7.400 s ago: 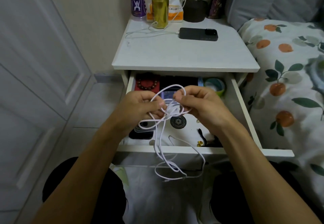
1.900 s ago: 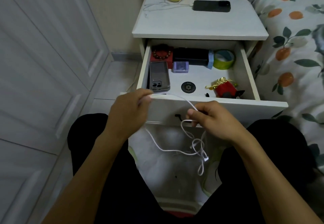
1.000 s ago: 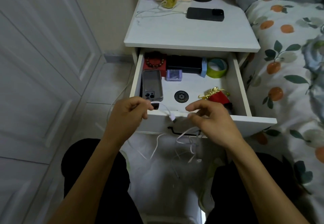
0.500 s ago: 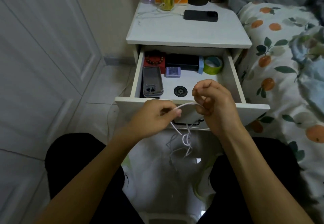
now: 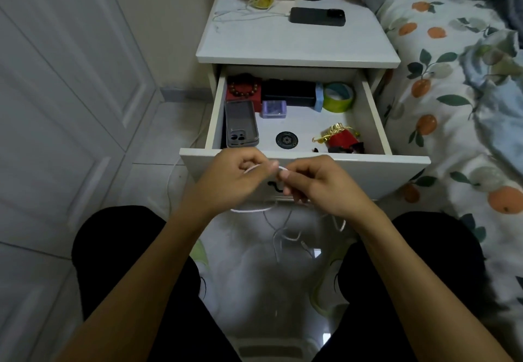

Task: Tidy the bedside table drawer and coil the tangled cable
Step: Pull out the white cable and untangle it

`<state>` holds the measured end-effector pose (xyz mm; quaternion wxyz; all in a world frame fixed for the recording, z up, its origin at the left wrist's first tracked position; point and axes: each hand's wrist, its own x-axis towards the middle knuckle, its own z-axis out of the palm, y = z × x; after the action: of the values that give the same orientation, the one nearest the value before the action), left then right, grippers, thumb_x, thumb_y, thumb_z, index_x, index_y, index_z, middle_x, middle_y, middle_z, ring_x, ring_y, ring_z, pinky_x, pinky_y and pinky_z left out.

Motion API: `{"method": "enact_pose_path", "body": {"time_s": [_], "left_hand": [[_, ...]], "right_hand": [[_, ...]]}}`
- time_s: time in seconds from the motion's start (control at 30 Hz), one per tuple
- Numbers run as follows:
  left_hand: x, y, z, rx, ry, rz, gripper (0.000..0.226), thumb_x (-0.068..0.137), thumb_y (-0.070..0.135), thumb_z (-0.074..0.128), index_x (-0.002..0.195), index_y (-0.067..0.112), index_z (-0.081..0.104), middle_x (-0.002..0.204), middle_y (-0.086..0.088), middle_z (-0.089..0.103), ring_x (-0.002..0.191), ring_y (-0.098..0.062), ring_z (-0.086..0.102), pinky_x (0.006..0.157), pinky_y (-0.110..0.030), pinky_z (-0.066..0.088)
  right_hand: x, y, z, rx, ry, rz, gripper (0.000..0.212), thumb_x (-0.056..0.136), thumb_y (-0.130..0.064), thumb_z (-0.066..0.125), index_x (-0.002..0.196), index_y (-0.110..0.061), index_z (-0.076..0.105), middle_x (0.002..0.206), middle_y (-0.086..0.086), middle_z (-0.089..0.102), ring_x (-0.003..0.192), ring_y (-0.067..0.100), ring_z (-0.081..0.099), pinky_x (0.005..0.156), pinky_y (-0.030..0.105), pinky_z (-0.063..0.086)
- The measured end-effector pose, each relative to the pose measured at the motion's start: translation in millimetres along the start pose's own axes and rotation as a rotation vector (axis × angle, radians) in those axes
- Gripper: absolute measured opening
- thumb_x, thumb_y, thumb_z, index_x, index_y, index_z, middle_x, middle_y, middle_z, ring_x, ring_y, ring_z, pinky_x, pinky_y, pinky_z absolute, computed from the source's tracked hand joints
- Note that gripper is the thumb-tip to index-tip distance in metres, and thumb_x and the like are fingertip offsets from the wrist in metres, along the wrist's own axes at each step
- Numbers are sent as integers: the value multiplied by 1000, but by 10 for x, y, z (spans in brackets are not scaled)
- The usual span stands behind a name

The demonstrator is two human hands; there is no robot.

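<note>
White cable (image 5: 250, 210); white drawer (image 5: 396, 167); grey phone case (image 5: 241, 122); red pouch (image 5: 341, 138), gold trim; green tape roll (image 5: 338, 98); purple box (image 5: 274, 109); black phone (image 5: 317, 16); bedspread (image 5: 441, 101) white, orange-fruit-and-leaf print

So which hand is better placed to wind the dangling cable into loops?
Probably the right hand: the white cable's slack hangs beneath it, while the left hand pinches the end and can anchor the coil.

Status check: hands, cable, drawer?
Left hand and right hand both pinch the white cable in front of the drawer. Cable uncoiled, loose loops hanging below. Drawer open; nothing blocking.
</note>
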<state>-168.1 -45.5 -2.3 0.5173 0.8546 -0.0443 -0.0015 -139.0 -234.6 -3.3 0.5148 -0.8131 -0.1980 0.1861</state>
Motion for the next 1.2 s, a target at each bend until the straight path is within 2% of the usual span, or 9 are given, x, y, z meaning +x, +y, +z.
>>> {"method": "enact_pose_path", "body": {"time_s": [0.17, 0.3, 0.4, 0.53, 0.63, 0.83, 1.0, 1.1, 1.2], "left_hand": [[-21, -3, -116, -161, 123, -24, 20, 94, 12, 58, 76, 13, 67, 45, 17, 50, 43, 1, 44, 47, -6, 32], [-76, -144, -194, -301, 182, -125, 24, 94, 14, 59, 73, 13, 68, 42, 8, 38, 41, -9, 28, 41, -16, 26], [-62, -169, -223, -126, 221, -96, 20, 93, 16, 62, 75, 14, 71, 43, 9, 45, 42, -7, 39, 44, -13, 34], [-24, -115, -198, 207, 4, -11, 11, 90, 24, 66, 82, 18, 71, 65, 7, 66, 63, -10, 63, 60, -21, 49], [-25, -45, -60, 117, -51, 50, 10, 91, 23, 65, 87, 18, 72, 69, 6, 66, 62, -12, 61, 60, -28, 52], [-55, -163, -85, -72, 25, -13, 14, 91, 10, 63, 80, 6, 71, 52, 14, 54, 51, -1, 47, 53, -11, 37], [-84, -207, -43, -65, 83, -36, 12, 92, 10, 62, 83, 10, 71, 56, 16, 59, 54, -1, 53, 56, -8, 40], [-81, -204, -25, 51, 169, 84, 8, 90, 13, 66, 87, 19, 71, 74, 15, 67, 70, -5, 62, 65, -11, 47], [-104, -190, 18, 112, 229, 196, 9, 87, 15, 71, 92, 22, 72, 87, 12, 68, 76, -8, 63, 68, -15, 49]], "right_hand": [[6, 106, -40, -62, -7, -1, 12, 93, -23, 63, 86, -16, 70, 72, -4, 63, 69, 6, 58, 69, 21, 48], [-11, 232, -102, -205, -67, 25, 5, 91, -16, 64, 89, -19, 67, 88, -6, 67, 85, 5, 61, 81, 27, 49], [11, 197, -83, -177, 3, 11, 8, 89, -12, 65, 92, -20, 68, 87, -7, 66, 81, 4, 60, 76, 22, 49], [63, 77, -48, -122, 50, -11, 12, 87, -12, 69, 93, -22, 69, 85, -6, 69, 78, 6, 63, 72, 23, 51], [80, 26, -1, -129, 27, -59, 20, 85, -15, 72, 103, -23, 66, 95, -8, 68, 82, 8, 64, 75, 27, 55], [-27, 83, -59, -39, 90, -8, 27, 81, -26, 78, 105, -24, 67, 88, -1, 69, 80, 18, 67, 77, 38, 57], [-96, 110, -61, 212, 41, -66, 32, 84, 5, 68, 112, -10, 65, 87, 9, 63, 79, 16, 61, 80, 28, 55], [-99, 107, -35, 203, 55, -85, 26, 88, 3, 63, 109, -12, 69, 83, 4, 62, 80, 12, 64, 78, 24, 55], [-92, 73, -17, 233, 54, -89, 22, 92, -1, 58, 109, -10, 69, 87, 18, 63, 78, 12, 63, 75, 20, 52]]}}
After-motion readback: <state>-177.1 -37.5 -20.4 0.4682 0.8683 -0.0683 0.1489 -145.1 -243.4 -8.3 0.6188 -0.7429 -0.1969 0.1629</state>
